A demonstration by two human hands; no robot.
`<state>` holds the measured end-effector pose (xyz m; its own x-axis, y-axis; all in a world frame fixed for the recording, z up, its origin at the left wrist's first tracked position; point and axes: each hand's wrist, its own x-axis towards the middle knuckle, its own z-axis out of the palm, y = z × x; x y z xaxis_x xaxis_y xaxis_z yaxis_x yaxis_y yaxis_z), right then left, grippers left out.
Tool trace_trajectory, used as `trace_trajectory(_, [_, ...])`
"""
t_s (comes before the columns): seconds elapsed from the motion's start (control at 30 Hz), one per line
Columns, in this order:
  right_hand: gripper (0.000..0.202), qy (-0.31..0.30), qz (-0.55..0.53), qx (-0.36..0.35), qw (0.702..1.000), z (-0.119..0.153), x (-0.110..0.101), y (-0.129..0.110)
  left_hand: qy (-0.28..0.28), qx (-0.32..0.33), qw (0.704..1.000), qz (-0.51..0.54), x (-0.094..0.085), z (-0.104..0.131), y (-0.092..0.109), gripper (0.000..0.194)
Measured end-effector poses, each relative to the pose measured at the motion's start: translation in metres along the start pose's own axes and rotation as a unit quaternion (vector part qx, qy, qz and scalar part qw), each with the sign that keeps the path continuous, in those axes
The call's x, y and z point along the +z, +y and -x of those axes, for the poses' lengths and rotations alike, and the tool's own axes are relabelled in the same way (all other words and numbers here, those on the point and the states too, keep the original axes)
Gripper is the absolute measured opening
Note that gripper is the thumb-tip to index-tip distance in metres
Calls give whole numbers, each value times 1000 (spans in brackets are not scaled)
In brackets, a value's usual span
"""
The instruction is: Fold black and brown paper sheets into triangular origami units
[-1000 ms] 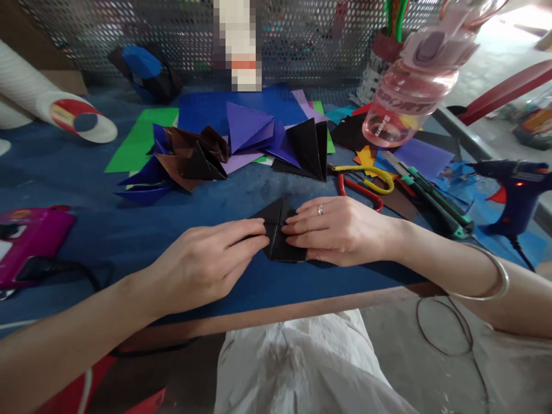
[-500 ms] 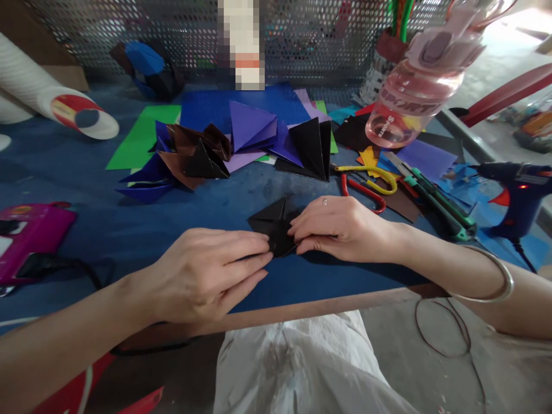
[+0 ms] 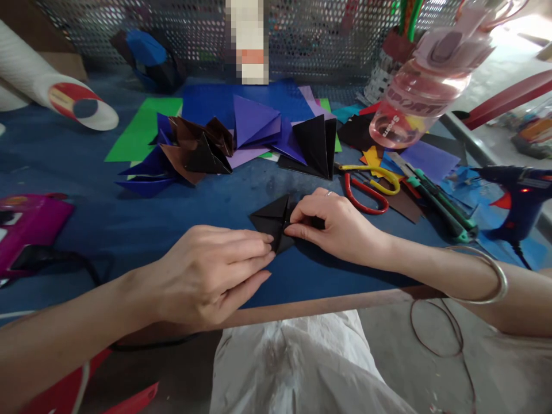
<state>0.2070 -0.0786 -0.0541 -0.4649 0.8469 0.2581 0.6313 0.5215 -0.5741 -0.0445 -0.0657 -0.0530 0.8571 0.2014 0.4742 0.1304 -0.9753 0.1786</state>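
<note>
A small piece of folded black paper (image 3: 269, 217) lies on the blue tabletop, its creased point facing away from me. My left hand (image 3: 211, 270) has its fingers stretched out, with the fingertips pressing the paper's near left side; the thumb is apart from the paper. From the right, my right hand (image 3: 334, 224) pinches the paper's edge near its centre crease between thumb and bent fingers. A ring and a bangle are on that arm. The fingertips hide part of the paper's right side.
Behind the hands are folded brown paper (image 3: 179, 152), purple paper (image 3: 254, 121) and black paper (image 3: 313, 144). Scissors (image 3: 368, 201), a cutter knife (image 3: 444, 201), a pink bottle (image 3: 420, 98) and a lit glue gun (image 3: 513, 195) lie or stand to the right. A magenta device (image 3: 38, 224) is at left.
My right hand has shifted slightly left, drawing its fingers into a pinch at the paper's middle crease. My left hand stays nearly still on the paper. The view has shifted slightly.
</note>
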Motion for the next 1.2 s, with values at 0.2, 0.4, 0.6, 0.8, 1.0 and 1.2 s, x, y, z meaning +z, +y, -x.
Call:
trace_trajectory(0.2, [18, -6, 26, 8, 1000, -1, 3, -1, 0, 3, 1000, 0, -1, 1, 1, 20])
trace_trajectory(0.4, [19, -9, 54, 9, 998, 0, 5, -3, 2, -6, 1000, 4, 0, 2, 0, 22])
trace_trajectory(0.6, [20, -21, 63, 24, 998, -2, 4, -3, 12, -29, 999, 7, -1, 0, -3, 19])
trace_trajectory(0.8, [21, -21, 63, 35, 997, -3, 3, -3, -58, -37, 997, -25, -3, -5, 2, 30])
trace_trajectory(1.0, [24, -3, 66, 50, 997, -3, 3, -1, -59, -34, 998, -7, -2, -5, 4, 34])
trace_trajectory(1.2, [27, 2, 70, 53, 996, -3, 2, 1, -58, -37, 997, -15, -2, -7, 5, 33])
